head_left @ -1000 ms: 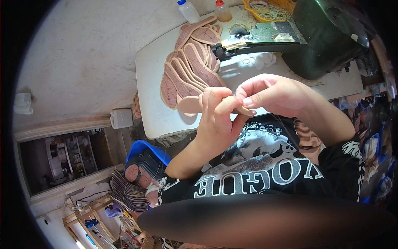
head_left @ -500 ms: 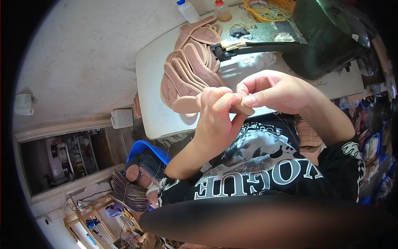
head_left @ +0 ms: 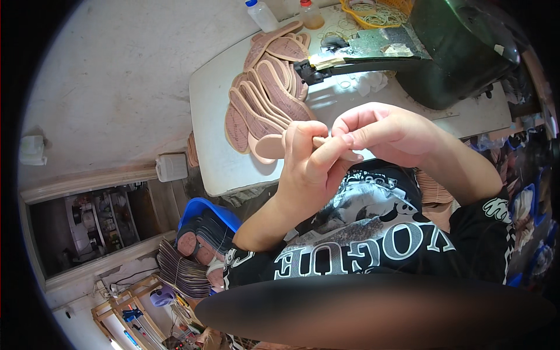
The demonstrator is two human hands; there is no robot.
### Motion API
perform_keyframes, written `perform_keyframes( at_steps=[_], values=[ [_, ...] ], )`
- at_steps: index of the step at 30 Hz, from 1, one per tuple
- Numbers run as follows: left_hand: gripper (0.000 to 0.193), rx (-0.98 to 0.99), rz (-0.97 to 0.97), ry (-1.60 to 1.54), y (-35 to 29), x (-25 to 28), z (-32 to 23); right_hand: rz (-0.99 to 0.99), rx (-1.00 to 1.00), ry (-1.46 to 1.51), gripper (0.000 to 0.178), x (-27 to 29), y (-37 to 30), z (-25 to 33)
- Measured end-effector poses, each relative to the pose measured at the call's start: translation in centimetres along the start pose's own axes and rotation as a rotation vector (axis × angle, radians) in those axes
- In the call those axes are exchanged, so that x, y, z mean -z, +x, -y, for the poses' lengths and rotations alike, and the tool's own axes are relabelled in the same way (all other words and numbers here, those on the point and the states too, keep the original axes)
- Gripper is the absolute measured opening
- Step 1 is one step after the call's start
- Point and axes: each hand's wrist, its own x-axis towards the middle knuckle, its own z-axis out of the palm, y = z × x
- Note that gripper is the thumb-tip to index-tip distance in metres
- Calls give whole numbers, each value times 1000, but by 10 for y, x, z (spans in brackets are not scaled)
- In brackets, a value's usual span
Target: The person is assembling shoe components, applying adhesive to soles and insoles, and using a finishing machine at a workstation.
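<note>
A tan shoe insole [head_left: 270, 147] is gripped in my left hand [head_left: 309, 166], whose fingers wrap around its middle; one rounded end sticks out to the left. My right hand [head_left: 391, 133] is closed in a pinch, thumb against forefinger, at the insole's other end beside my left fingertips. Much of that end is hidden behind the fingers. Just beyond my hands, a pile of pinkish-brown insoles with tan edging [head_left: 265, 105] lies overlapped on the white table [head_left: 210, 122].
A dark green sewing machine [head_left: 449, 58] stands at the back right, its arm reaching over the table. Behind are a blue-capped bottle [head_left: 263, 17], a red-capped bottle [head_left: 312, 17] and a yellow basket [head_left: 382, 22]. A blue bin [head_left: 219, 211] full of insoles sits at lower left.
My left fingers have shifted and raised along the insole, and its protruding end shows less and sits slightly further right. The right hand stays nearly in place at the other end.
</note>
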Motion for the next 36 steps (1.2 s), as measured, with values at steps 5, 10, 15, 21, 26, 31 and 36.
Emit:
perform_keyframes(
  at_steps=[5, 10, 15, 21, 26, 31, 36],
  values=[
    [64, 7, -55, -39, 1, 0, -1, -188, 117, -3, 19, -14, -3, -3],
    [70, 6, -31, -52, 1, -1, 1, -255, 242, -183, 20, -21, -8, -5],
    [69, 4, -34, -63, 4, -1, -3, -217, 238, -184, 18, -17, -9, -5],
    [67, -32, -37, -77, 1, -5, -1, -88, 47, 26, 18, -8, -7, -4],
    [65, -59, 25, 120, 0, -4, -3, -137, -8, 20, 41, -3, -7, -12],
    [67, 50, 82, -65, 0, -5, -3, -119, -17, 64, 51, -6, -4, -22],
    [75, 277, -32, -704, 6, 10, -3, -355, 216, -146, 69, -18, -9, -25]
  ],
)
